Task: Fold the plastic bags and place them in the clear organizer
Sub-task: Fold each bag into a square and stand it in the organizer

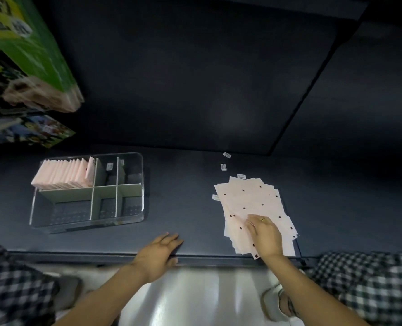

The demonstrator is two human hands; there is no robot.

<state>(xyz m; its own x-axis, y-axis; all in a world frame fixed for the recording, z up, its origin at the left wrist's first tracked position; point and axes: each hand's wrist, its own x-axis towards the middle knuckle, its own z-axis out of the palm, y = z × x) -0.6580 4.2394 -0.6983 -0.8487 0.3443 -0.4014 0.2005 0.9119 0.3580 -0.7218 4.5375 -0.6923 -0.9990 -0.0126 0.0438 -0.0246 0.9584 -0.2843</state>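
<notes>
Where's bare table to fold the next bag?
Bare table lies between the organizer and the bag pile, ahead of the left hand. Crowded at the pile, where the right hand rests.

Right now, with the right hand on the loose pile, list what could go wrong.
1. The unfolded pink bags lie fanned and overhang the table edge; lifting one with the right hand may drag others off.
2. The clear organizer has its far-left compartment packed with folded bags; forcing in another could topple them.
3. Small labels may stick to a bag.
</notes>
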